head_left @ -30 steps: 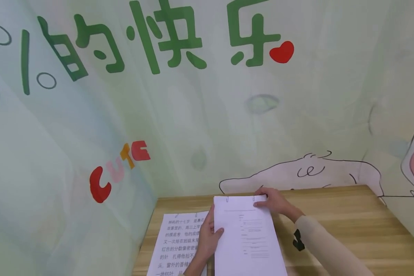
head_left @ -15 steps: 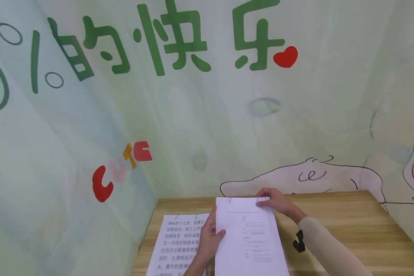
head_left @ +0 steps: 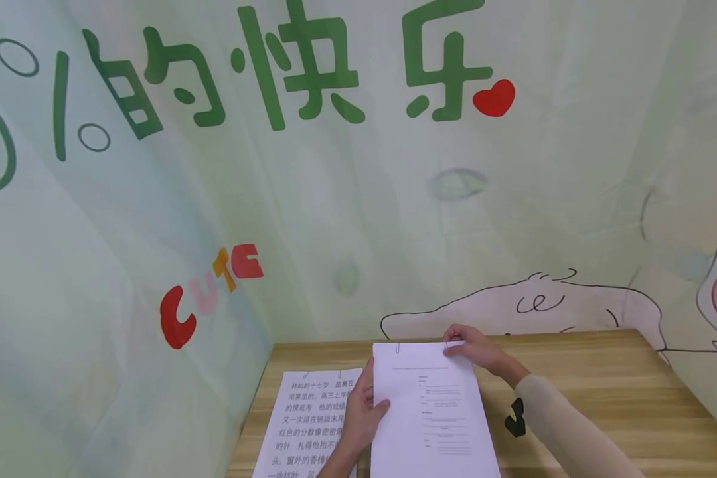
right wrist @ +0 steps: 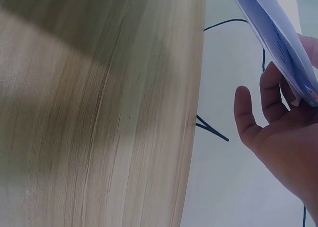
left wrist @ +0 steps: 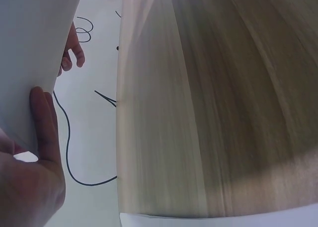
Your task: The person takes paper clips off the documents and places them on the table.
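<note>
A white stack of printed paper (head_left: 421, 405) is held up off the table between both hands, with two paper clips along its top edge. My left hand (head_left: 362, 415) grips its left edge, thumb on the front and fingers behind, as the left wrist view shows from below. At the top right corner my right hand (head_left: 475, 348) pinches the sheets beside the right paper clip (head_left: 446, 346). In the right wrist view its little finger (right wrist: 244, 110) sticks out apart from the paper (right wrist: 278, 43). The left paper clip (head_left: 397, 348) stands untouched.
A second clipped stack with large Chinese print (head_left: 311, 418) lies on the wooden table (head_left: 609, 392) at the left, partly hidden by the left forearm. A curtain (head_left: 358, 219) with printed drawings hangs behind the table. A black strap (head_left: 515, 418) shows at the right sleeve.
The view has tilted slightly since the first frame. Both hands keep their hold on the stack; the right fingers at the corner have barely shifted.
</note>
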Tool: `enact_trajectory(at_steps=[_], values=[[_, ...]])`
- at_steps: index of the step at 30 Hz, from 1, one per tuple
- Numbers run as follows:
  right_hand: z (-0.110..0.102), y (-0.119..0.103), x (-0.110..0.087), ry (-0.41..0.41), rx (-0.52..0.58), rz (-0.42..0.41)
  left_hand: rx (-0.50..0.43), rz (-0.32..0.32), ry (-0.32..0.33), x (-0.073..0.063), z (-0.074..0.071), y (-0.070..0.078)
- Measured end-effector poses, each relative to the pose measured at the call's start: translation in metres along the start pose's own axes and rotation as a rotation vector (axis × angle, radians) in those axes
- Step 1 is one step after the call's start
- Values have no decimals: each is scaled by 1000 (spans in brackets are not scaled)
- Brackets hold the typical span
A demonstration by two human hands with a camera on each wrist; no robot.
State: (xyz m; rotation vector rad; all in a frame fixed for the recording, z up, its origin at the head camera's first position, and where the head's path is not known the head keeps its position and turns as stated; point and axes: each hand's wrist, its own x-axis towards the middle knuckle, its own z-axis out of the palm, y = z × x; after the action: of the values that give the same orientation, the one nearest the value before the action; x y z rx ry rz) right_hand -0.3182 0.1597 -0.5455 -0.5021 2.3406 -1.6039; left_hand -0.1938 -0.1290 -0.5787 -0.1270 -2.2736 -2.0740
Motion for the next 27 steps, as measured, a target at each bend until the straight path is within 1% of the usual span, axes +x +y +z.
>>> enact_trajectory(at_steps=[6,12,20,27], values=[[2,2,-1,-1,23,-9,3,-10,9,-1,-1,1],[2,0,-2,3,46,9,-6,-24,11,-2,1,1],[4,-2,-2,46,39,21,-17,-16,-1,-2,1,2],[6,-3,-4,57,66,30,-11,-12,-5,-3,2,0]])
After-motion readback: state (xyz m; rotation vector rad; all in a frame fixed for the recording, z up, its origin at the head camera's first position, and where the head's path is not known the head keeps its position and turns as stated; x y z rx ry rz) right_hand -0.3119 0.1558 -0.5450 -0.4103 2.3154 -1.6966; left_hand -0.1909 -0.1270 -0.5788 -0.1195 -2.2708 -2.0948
